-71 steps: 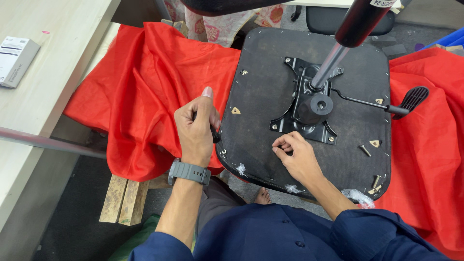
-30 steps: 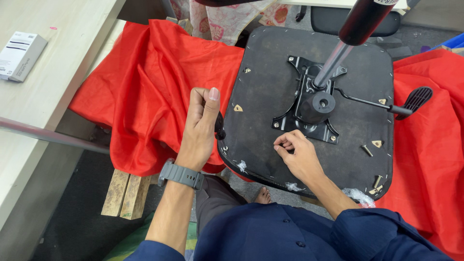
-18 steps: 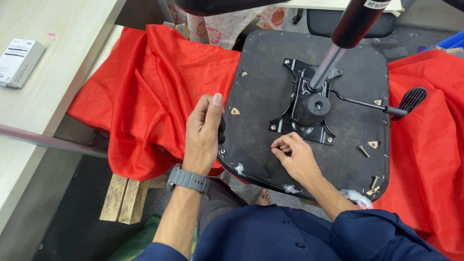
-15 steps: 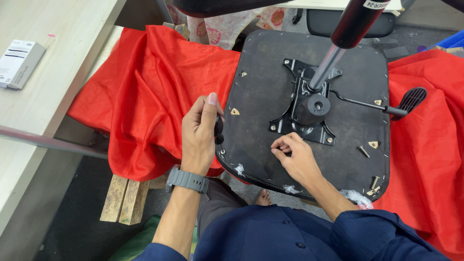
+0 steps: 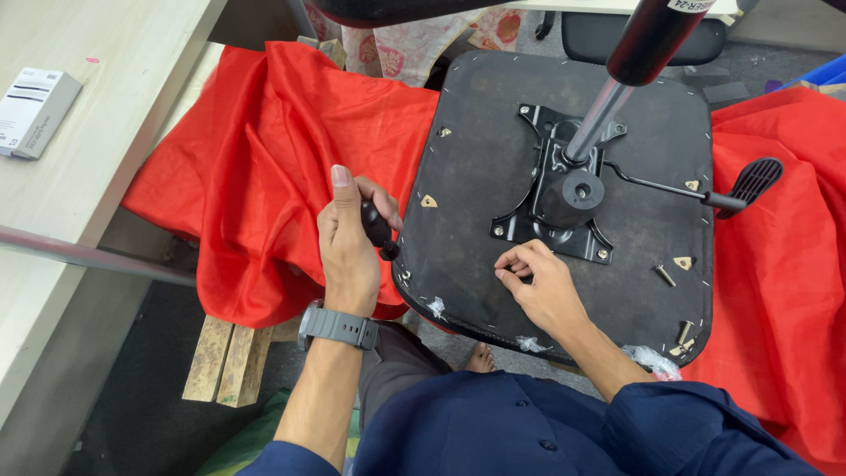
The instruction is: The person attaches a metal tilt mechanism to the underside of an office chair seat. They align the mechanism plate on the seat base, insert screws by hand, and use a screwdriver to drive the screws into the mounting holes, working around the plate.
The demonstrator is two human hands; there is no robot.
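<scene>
Three corner bolts look seated on the bracket [image 5: 564, 189] under my upside-down chair seat [image 5: 476, 132], my left hand [image 5: 351, 242] gripping the screwdriver [image 5: 377, 227], my right hand [image 5: 539, 284] pinching something too small to tell, loose bolts [image 5: 665, 275] still waiting.

We see a black chair seat underside [image 5: 493, 132], its black metal mounting plate [image 5: 564, 198] at centre with a silver gas-lift rod [image 5: 595, 119] rising to twelve o'clock. At three o'clock, a black lever paddle [image 5: 758, 181]. Bright red cloth [image 5: 264, 159] spreads from nine o'clock. The left hand [image 5: 348, 242] grips a black tool handle [image 5: 377, 227]; a grey wristwatch [image 5: 339, 326] below. Navy shirt [image 5: 511, 427] at six, floral fabric [image 5: 397, 48] at eleven, white-grey box [image 5: 33, 110] at ten.
</scene>
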